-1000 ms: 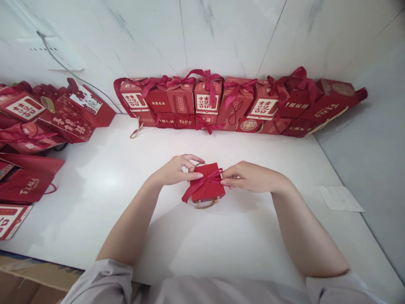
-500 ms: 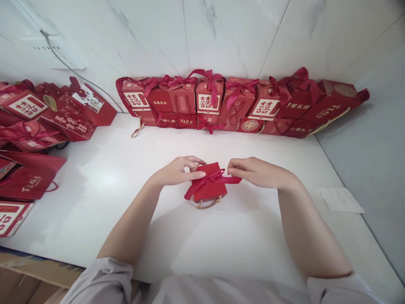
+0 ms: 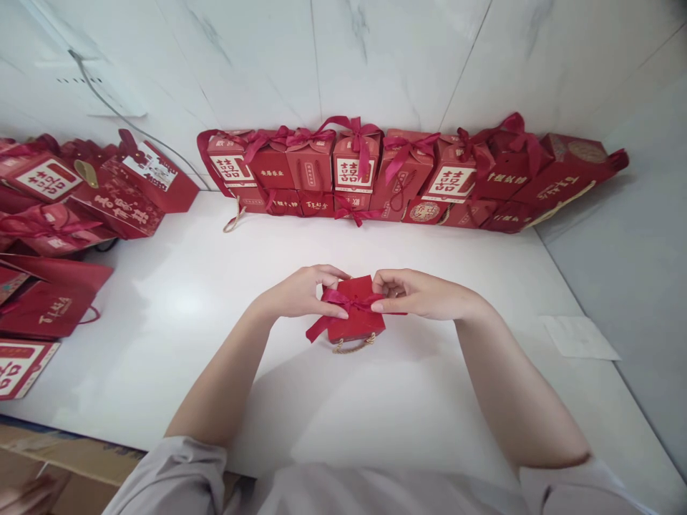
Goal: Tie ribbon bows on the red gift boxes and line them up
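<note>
A small red gift box (image 3: pixel 354 327) with gold rope handles rests on the white table in front of me. Across its top runs a dark pink ribbon (image 3: pixel 320 328), crossed or knotted at the middle; one loose end hangs to the left. My left hand (image 3: pixel 308 292) is at the box's left side, its thumb pressing the ribbon near the knot and its fingers curled behind, partly hidden. On the right, my right hand (image 3: pixel 416 293) pinches the ribbon between thumb and fingers, close to the knot.
Two stacked rows of red gift boxes (image 3: pixel 353 175) with ribbons stand against the tiled wall. More red boxes and bags (image 3: pixel 59 307) crowd the left. A white paper (image 3: pixel 580 337) lies at right. Another person's hand (image 3: pixel 35 493) shows at the lower left, beside cardboard (image 3: pixel 80 458).
My right hand has moved left, from the ribbon's right end to near the knot. My left thumb has slid down onto the ribbon. Another person's hand has appeared at the lower left.
</note>
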{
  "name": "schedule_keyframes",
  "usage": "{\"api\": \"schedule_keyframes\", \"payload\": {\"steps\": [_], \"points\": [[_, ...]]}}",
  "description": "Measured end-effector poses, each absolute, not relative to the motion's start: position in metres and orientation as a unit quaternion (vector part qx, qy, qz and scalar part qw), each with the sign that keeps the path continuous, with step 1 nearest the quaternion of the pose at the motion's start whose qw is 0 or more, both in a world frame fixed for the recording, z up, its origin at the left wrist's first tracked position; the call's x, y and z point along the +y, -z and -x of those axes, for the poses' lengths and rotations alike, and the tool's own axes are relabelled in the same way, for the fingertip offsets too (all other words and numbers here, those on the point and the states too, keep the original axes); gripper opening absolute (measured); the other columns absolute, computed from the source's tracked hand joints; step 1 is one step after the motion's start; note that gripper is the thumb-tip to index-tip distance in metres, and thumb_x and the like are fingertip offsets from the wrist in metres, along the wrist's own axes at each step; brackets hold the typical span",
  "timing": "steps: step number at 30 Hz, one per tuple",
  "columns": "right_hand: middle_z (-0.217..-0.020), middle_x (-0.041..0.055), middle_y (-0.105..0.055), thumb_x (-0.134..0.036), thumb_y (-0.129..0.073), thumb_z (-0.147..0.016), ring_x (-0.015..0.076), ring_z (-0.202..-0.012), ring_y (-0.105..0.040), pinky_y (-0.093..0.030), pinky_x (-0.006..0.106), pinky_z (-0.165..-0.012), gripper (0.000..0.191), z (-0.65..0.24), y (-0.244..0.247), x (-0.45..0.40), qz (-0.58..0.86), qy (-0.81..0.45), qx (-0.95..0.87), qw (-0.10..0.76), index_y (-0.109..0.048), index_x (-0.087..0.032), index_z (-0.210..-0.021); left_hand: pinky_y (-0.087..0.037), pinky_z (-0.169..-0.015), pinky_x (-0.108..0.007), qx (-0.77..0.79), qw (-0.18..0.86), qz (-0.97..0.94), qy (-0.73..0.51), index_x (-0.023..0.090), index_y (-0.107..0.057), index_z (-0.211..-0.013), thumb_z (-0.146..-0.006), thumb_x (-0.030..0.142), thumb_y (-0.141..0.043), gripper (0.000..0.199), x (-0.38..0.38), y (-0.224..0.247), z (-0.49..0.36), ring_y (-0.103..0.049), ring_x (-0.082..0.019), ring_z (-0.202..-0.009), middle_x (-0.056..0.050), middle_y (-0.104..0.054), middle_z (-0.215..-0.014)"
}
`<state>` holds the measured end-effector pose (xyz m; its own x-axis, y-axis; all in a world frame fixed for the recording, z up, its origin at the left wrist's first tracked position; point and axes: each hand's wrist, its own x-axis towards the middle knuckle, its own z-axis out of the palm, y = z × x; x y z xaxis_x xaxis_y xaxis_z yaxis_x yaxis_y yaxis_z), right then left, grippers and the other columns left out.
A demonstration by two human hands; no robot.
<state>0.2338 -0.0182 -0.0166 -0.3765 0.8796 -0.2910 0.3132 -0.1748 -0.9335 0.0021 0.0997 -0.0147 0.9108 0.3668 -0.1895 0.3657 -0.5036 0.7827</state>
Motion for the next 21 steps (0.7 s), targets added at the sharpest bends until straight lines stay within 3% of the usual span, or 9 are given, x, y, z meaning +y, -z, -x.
{"api": "schedule_keyframes", "payload": {"steps": [6,10,14,21], "points": [[-0.058,-0.0061,-0.053,-0.049,-0.062,-0.087,0.0100,-0.053,-0.044,-0.032,0.024,-0.053,0.030,-0.233,0.011,-0.018,0.471,-0.634,-0.578,0.205,-0.056,-0.021,-0.097,-0.046,-0.096,-0.035,0.203,0.477,-0.855,-0.006,0.018,-0.062,-0.067,-0.069,0.049,-0.077,0.035,0.099,0.016,-0.003,-0.059,-0.024,-0.112,-0.005,-0.061,-0.126],[-0.054,-0.0053,-0.054,-0.054,-0.060,-0.088,0.0094,-0.047,-0.044,-0.032,0.024,-0.050,0.036,-0.232,0.010,-0.016,0.465,-0.637,-0.581,0.199,-0.059,-0.018,-0.090,-0.045,-0.097,-0.036,0.194,0.488,-0.851,-0.008,0.018,-0.060,-0.065,-0.069,0.048,-0.078,0.036,0.101,0.018,-0.003,-0.059,-0.024,-0.112,-0.006,-0.061,-0.127],[-0.056,-0.0036,-0.056,-0.056,-0.060,-0.086,0.0093,-0.047,-0.047,-0.036,0.025,-0.050,0.039,-0.236,0.012,-0.014,0.462,-0.651,-0.568,0.200,-0.056,-0.018,-0.078,-0.044,-0.100,-0.037,0.182,0.482,-0.857,-0.011,0.018,-0.061,-0.067,-0.069,0.049,-0.078,0.036,0.105,0.021,-0.002,-0.058,-0.024,-0.115,-0.007,-0.061,-0.128],[-0.063,-0.0022,-0.057,-0.057,-0.057,-0.088,0.0096,-0.054,-0.050,-0.040,0.025,-0.056,0.041,-0.242,0.019,-0.012,0.465,-0.630,-0.583,0.216,-0.058,-0.017,-0.077,-0.042,-0.101,-0.036,0.183,0.459,-0.869,-0.017,0.020,-0.068,-0.078,-0.069,0.049,-0.078,0.031,0.108,0.019,0.000,-0.058,-0.023,-0.116,-0.005,-0.061,-0.128]]}}
